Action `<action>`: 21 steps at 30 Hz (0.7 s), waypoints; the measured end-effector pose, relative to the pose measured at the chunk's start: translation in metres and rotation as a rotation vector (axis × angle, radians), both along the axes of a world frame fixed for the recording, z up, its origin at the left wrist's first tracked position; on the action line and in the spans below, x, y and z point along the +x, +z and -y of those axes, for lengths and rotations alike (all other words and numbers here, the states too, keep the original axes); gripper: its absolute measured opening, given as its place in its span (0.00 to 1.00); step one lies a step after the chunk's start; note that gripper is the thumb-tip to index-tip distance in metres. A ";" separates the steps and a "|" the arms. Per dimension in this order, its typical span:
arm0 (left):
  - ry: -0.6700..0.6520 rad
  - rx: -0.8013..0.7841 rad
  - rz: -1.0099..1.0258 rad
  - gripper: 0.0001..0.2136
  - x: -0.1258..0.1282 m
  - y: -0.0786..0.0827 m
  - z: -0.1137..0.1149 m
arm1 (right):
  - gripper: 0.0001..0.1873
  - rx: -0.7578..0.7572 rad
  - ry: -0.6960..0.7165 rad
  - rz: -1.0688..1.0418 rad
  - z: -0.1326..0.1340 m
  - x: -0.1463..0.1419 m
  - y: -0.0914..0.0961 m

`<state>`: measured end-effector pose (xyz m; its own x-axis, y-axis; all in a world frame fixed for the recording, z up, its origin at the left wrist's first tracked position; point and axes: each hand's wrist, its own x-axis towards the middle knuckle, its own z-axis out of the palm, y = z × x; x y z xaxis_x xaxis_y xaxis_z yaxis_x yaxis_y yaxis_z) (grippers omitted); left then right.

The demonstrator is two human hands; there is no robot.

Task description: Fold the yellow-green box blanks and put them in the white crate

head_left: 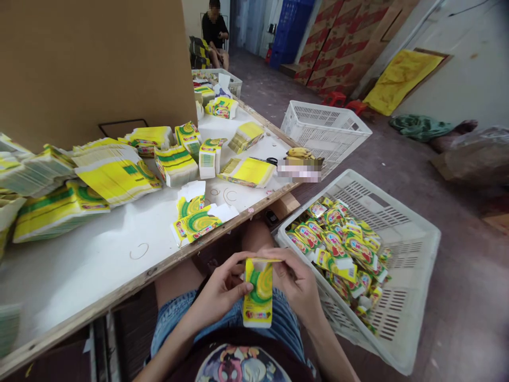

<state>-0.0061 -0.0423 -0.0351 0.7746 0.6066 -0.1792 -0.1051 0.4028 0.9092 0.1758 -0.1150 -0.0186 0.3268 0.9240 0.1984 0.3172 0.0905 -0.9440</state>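
A small yellow and green carton (258, 297) hangs upright over my lap, its far end held between both hands. My left hand (225, 289) grips its left side, thumb across the printed face. At the upper right edge, my right hand (292, 276) is closed on the same carton, with the fingertips partly hidden behind it. Just beyond, two loose cartons (199, 223) with white flaps lie overlapping at the table edge. To my right stands a white plastic crate (405, 239) with many small printed cartons (338, 239) heaped inside.
Stacks of flat cartons (119, 175) cover the left and back of the white table (99, 265). Scissors (271, 161) and bananas (300, 154) lie near its right edge. Another white crate (330, 124) stands behind. A person (214, 32) sits far back.
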 end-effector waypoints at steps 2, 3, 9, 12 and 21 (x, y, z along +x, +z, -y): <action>0.052 0.089 -0.047 0.21 0.002 -0.002 0.000 | 0.15 0.008 0.037 0.051 0.001 0.005 0.004; 0.081 0.127 -0.072 0.20 0.003 -0.003 0.000 | 0.15 -0.029 0.049 0.044 0.001 0.006 0.005; 0.087 0.183 -0.086 0.22 0.009 -0.004 0.004 | 0.18 -0.335 0.076 -0.040 -0.002 0.004 -0.002; 0.069 0.148 -0.047 0.23 0.009 -0.002 0.004 | 0.17 -0.333 0.069 -0.036 -0.004 0.002 -0.007; 0.092 0.065 -0.044 0.23 0.013 -0.003 0.002 | 0.17 -0.350 0.009 0.168 -0.011 -0.004 -0.004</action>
